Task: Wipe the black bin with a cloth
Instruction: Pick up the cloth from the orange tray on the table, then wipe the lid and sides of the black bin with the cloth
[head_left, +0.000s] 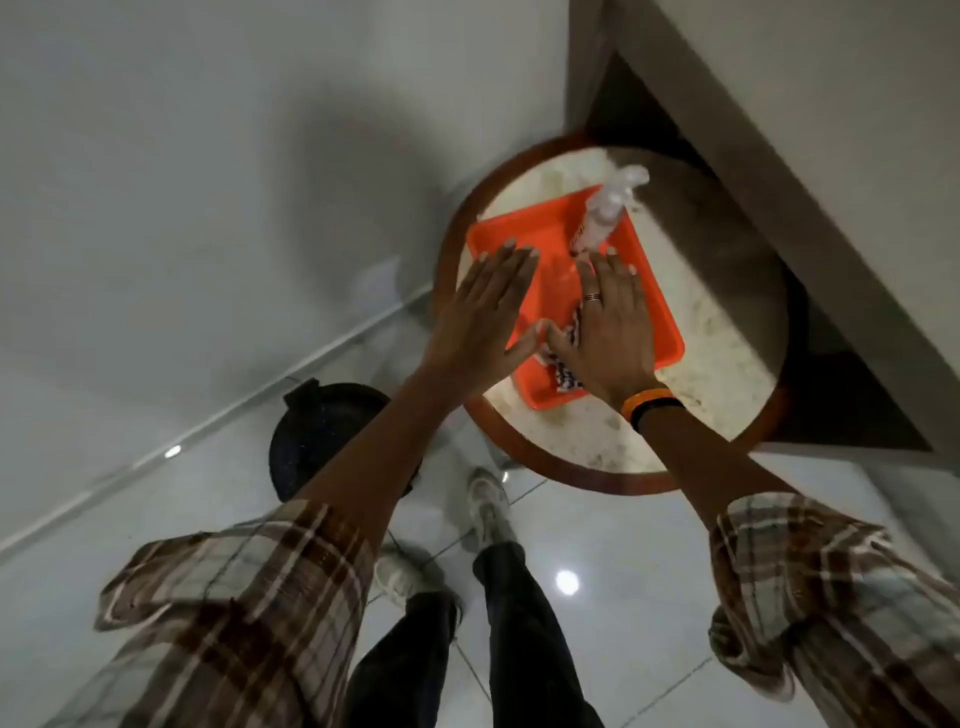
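Note:
The black bin (317, 431) stands on the floor to the left of a round table, partly hidden by my left forearm. On the table lies an orange tray (524, 234). A patterned cloth (566, 376) lies in the tray, mostly covered by my right hand (608, 327), which is held flat with fingers stretched out over it. My left hand (483, 317) hovers flat and open beside it, over the tray's left edge, holding nothing. A clear spray bottle (608, 208) lies at the tray's far end.
The round table (727, 358) has a pale stone top with a wooden rim and sits in a corner against a wall. The floor is glossy white tile (623, 545). My shoes are between the bin and the table.

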